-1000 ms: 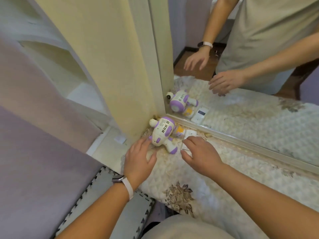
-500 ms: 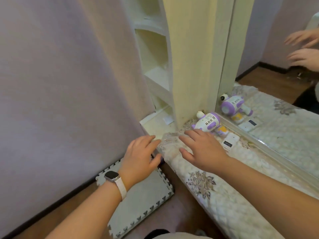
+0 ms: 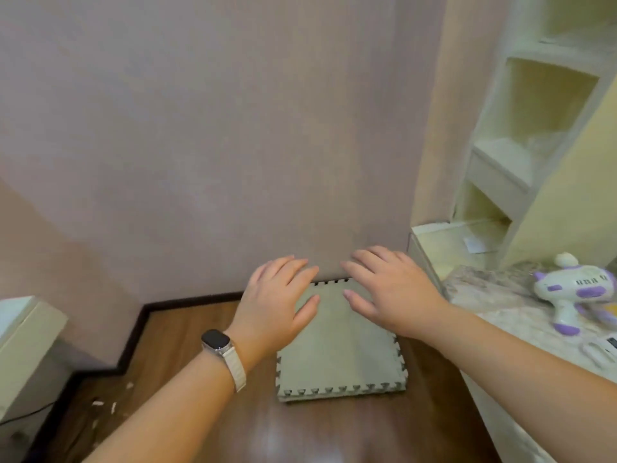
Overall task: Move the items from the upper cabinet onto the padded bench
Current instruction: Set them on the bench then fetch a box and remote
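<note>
A white and purple toy lies on the quilted padded bench at the right edge. Beside it, near the frame's edge, sits a small white device. My left hand, with a watch on its wrist, and my right hand hover side by side over the floor, away from the bench. Both have their fingers spread and hold nothing. The upper cabinet is out of view.
A grey foam puzzle mat lies on the wooden floor below my hands, against a mauve wall. Cream open shelves rise at the right. A pale box-like unit stands at the left edge.
The view has swung left, away from the mirror and the bench. Both hands have left the toy and the bench and now hover over the foam mat.
</note>
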